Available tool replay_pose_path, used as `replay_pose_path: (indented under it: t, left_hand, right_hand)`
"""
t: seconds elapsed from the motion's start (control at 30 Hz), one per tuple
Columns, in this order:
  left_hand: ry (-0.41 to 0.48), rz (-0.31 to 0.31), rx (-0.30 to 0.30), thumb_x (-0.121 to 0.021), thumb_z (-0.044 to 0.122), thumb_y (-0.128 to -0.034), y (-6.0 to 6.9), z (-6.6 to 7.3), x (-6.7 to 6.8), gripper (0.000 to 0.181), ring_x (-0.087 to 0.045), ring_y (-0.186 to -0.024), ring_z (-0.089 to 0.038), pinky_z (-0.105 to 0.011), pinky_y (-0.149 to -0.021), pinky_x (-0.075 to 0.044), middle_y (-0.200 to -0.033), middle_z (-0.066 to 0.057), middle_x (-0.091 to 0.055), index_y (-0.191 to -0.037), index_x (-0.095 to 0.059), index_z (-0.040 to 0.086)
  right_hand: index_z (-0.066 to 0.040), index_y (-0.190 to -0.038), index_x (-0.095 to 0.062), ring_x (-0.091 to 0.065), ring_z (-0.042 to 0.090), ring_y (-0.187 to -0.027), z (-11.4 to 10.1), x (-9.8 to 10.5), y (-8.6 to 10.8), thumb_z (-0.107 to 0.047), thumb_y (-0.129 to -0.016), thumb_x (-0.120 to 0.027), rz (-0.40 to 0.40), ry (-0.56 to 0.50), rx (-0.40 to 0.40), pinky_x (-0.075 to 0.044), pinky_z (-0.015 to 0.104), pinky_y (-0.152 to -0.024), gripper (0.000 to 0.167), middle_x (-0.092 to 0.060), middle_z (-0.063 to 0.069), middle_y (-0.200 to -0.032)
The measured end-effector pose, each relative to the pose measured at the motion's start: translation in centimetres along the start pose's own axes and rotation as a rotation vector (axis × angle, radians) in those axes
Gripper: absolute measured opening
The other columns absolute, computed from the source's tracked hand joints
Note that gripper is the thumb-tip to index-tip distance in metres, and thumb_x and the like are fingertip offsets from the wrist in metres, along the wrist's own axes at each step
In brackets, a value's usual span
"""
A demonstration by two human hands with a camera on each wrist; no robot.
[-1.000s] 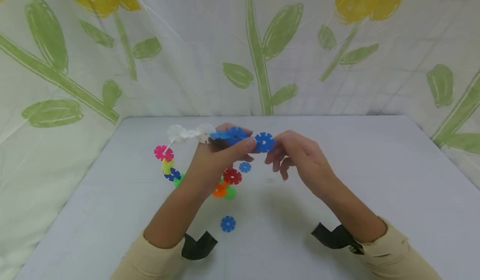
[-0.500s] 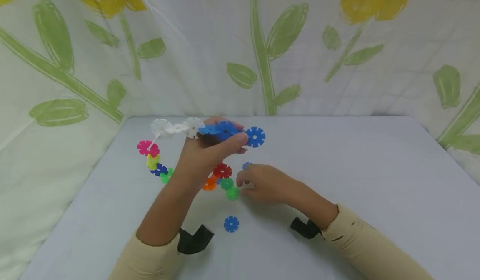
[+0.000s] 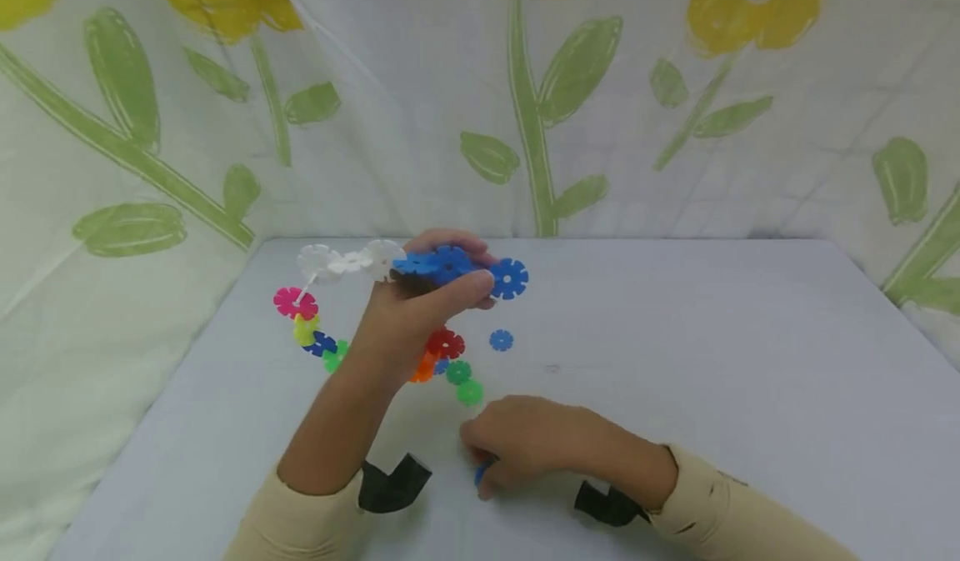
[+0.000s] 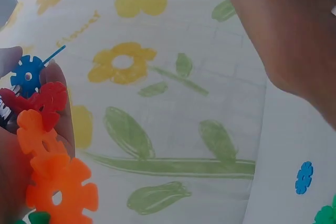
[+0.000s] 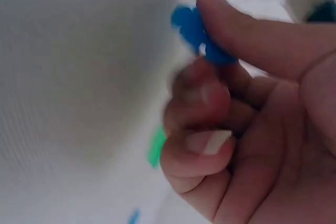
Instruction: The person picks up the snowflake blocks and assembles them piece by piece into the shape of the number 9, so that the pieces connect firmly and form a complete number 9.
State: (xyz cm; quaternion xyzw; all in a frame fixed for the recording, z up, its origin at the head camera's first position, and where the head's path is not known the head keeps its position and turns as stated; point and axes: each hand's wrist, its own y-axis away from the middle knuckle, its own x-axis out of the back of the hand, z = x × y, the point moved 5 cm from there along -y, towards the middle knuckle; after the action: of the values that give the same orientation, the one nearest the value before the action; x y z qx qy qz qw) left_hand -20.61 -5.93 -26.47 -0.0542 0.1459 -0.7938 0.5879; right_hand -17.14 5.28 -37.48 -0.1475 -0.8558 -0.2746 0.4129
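Above the table (image 3: 712, 336), hands (image 3: 423, 307) (image 3: 528, 434) hold blue discs (image 3: 509, 278) (image 5: 191, 27), the left higher.

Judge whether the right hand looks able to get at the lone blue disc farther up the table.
Probably yes: nothing shows between the right hand and the lone blue disc; the nearby green discs are off to the left. The pinched blue disc might hinder grasping.

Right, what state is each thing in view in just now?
Left hand: raised, gripping the disc chain
Right hand: lower, pinching the near blue disc
Disc chain: many-coloured discs slotted together, held up
Near blue disc: between thumb and fingers, apart from the chain
Far blue disc: loose on the table
Two green discs: close together; whether linked, cannot tell
Patterned cloth: hanging behind the table, creased
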Motion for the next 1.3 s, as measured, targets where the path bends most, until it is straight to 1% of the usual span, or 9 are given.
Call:
replay_pose_path:
  t: [0.07,0.13,0.27,0.33,0.43,0.63,0.83,1.17,1.3]
  left_hand:
    - [0.034,-0.017,0.016,-0.07,0.011,-0.089,-0.1,0.0,0.0,0.023,-0.067,-0.099,-0.041,-0.048,-0.094,-0.053,-0.113,-0.018,-0.064,-0.111,-0.065,0.011]
    - [0.08,-0.038,0.028,-0.067,0.012,-0.0894,-0.2,0.0,-0.1,0.018,-0.066,-0.102,-0.038,-0.047,-0.095,-0.053,-0.113,-0.018,-0.062,-0.107,-0.067,0.011]
    - [0.177,-0.097,0.047,-0.068,0.015,-0.0894,-0.2,-0.2,-0.2,0.015,-0.065,-0.103,-0.034,-0.046,-0.093,-0.054,-0.111,-0.015,-0.064,-0.104,-0.069,0.01]
    - [0.207,-0.133,0.073,-0.072,0.02,-0.0883,-0.1,-0.4,-0.5,0.019,-0.066,-0.103,-0.033,-0.045,-0.093,-0.054,-0.11,-0.014,-0.065,-0.104,-0.069,0.011]
    - [0.235,-0.188,0.126,-0.081,0.033,-0.0836,0.0,-0.8,-1.1,0.034,-0.066,-0.103,-0.032,-0.044,-0.093,-0.054,-0.111,-0.014,-0.064,-0.106,-0.068,0.01]
    - [0.337,-0.259,0.182,-0.088,0.045,-0.0747,0.3,-1.6,-2.6,0.055,-0.066,-0.092,-0.023,-0.033,-0.087,-0.056,-0.1,-0.007,-0.064,-0.108,-0.062,0.009]
    - [0.428,-0.312,0.178,-0.087,0.046,-0.0746,0.5,-2.1,-3.4,0.054,-0.065,-0.083,-0.017,-0.026,-0.08,-0.056,-0.091,-0.002,-0.065,-0.104,-0.062,0.009]
    - [0.382,-0.35,0.229,-0.088,0.048,-0.0724,0.5,-2.3,-3.7,0.052,-0.066,-0.079,-0.016,-0.026,-0.08,-0.056,-0.087,-0.003,-0.064,-0.1,-0.064,0.01]
    - [0.385,-0.36,0.227,-0.087,0.048,-0.0733,0.5,-2.1,-3.9,0.052,-0.065,-0.079,-0.016,-0.025,-0.079,-0.056,-0.085,-0.003,-0.063,-0.1,-0.063,0.011]
  right_hand:
    - [-0.021,-0.092,-0.062,-0.054,0.005,-0.066,-0.1,1.5,1.3,-0.023,-0.091,-0.077,0.048,-0.135,0.11,-0.049,0.02,-0.063,0.015,-0.057,-0.012,-0.074]
    - [-0.017,-0.099,-0.062,-0.056,0.007,-0.063,-0.1,3.7,3.0,-0.018,-0.095,-0.072,0.13,-0.32,0.266,-0.051,0.023,-0.06,0.011,-0.06,-0.009,-0.075]
    - [-0.006,-0.124,-0.052,-0.058,0.02,-0.058,-0.1,8.0,6.9,-0.003,-0.098,-0.063,0.341,-0.665,0.634,-0.054,0.031,-0.052,0.029,-0.063,0.008,-0.077]
    - [-0.003,-0.137,-0.043,-0.056,0.022,-0.06,-0.1,9.4,8.5,0.0,-0.1,-0.058,0.418,-0.734,0.779,-0.053,0.032,-0.05,0.04,-0.06,0.012,-0.077]
    - [0.0,-0.148,-0.032,-0.056,0.024,-0.064,-0.4,10.3,9.9,-0.001,-0.102,-0.054,0.467,-0.743,0.895,-0.053,0.033,-0.051,0.051,-0.058,0.014,-0.079]
    - [0.004,-0.151,-0.031,-0.058,0.023,-0.064,-1.3,10.1,10.0,0.0,-0.101,-0.054,0.466,-0.682,0.935,-0.053,0.033,-0.05,0.055,-0.061,0.013,-0.078]
    - [-0.002,-0.152,-0.033,-0.057,0.022,-0.061,-1.2,9.7,9.7,-0.002,-0.101,-0.055,0.44,-0.694,0.956,-0.051,0.031,-0.048,0.055,-0.06,0.013,-0.076]
    - [-0.001,-0.15,-0.037,-0.05,0.022,-0.054,-0.9,9.6,9.4,-0.002,-0.102,-0.055,0.359,-0.791,1.017,-0.047,0.032,-0.044,0.052,-0.056,0.013,-0.072]
    - [-0.001,-0.148,-0.04,-0.051,0.022,-0.054,-0.5,9.6,9.1,-0.006,-0.102,-0.057,0.378,-0.802,1.037,-0.047,0.032,-0.043,0.05,-0.057,0.015,-0.074]
